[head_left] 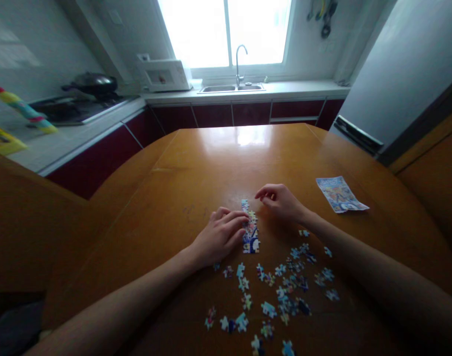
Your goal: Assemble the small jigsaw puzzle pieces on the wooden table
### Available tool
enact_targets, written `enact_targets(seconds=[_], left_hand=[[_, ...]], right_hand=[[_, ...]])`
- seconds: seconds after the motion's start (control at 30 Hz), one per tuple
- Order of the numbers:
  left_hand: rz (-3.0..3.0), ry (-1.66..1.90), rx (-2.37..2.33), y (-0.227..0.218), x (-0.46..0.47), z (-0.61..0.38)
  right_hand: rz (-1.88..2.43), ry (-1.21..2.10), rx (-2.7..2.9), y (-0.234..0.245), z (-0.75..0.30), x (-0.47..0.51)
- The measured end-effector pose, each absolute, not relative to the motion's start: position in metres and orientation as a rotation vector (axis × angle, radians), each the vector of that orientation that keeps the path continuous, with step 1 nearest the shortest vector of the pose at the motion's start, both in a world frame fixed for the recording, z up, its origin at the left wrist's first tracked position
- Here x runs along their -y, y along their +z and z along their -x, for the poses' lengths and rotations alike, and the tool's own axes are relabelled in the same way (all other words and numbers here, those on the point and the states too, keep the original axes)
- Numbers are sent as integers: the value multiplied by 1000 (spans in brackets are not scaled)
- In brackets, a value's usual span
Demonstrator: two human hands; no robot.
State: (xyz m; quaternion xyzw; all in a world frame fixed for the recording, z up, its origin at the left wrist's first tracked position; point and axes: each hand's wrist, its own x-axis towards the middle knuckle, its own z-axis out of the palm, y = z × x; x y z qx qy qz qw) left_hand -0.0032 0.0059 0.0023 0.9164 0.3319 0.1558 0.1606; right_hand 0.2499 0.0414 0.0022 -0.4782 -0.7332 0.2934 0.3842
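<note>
A short strip of joined jigsaw pieces (250, 230) lies on the wooden table (196, 168), running away from me. My left hand (219, 236) rests flat against the strip's left side, fingers stretched out and touching it. My right hand (279, 200) hovers at the strip's far right end, fingers curled in a pinch; whether a piece sits between them is too small to make out. Several loose jigsaw pieces (285, 289) are scattered on the table close to me, below both hands.
A printed picture sheet (340, 194) lies on the table at the right. Beyond the table runs a kitchen counter with a sink and tap (237, 79), a white microwave (162, 75) and a wok on the stove (92, 85). A fridge (396, 74) stands at the right.
</note>
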Motion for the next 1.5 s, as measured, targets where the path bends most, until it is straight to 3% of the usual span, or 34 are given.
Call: enact_targets(seconds=[0.27, 0.77, 1.5], left_hand=[[-2611, 441, -947, 5, -5, 3], [-2613, 463, -949, 2, -6, 3], [-2367, 579, -923, 2, -14, 6]], right_hand=[[1027, 431, 2329, -3, -244, -22], [1070, 512, 1993, -13, -245, -32], [1158, 359, 2268, -8, -233, -22]])
